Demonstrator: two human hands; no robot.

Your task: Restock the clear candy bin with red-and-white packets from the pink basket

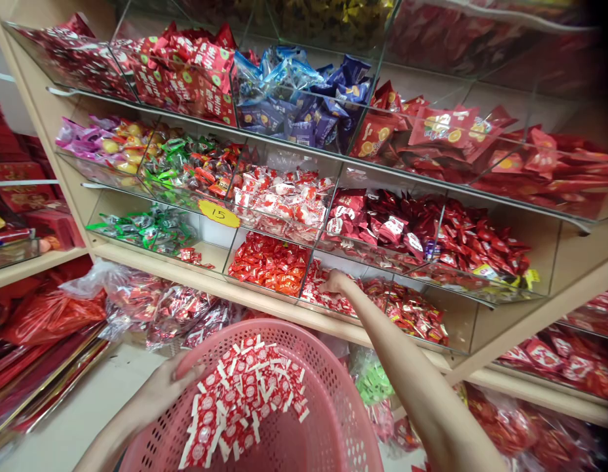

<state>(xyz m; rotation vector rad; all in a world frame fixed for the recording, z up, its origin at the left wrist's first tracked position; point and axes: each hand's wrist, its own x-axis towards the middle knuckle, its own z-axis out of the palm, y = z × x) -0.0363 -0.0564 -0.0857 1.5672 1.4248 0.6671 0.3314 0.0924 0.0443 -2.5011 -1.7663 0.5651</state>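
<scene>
My left hand [169,387] is closed over the left rim of a pink plastic basket [343,393] with a perforated wall. Inside the basket lies a loose heap of small red-and-white wrapped candies [245,393], mostly toward its left and far side. My right arm stretches forward past the basket to the lowest shelf. There my right hand [337,283] is down among similar red-and-white wrapped candies [316,288] in a clear-sided compartment. Its fingers point down and are largely hidden, so whether they grip any candy cannot be told.
Orange-red candies [269,262] fill the compartment to the left, and red-gold ones [417,314] lie to the right. Clear dividers and a wooden shelf edge [265,305] border them. A yellow price tag [219,214] hangs above. Bagged goods [186,314] sit below the shelf.
</scene>
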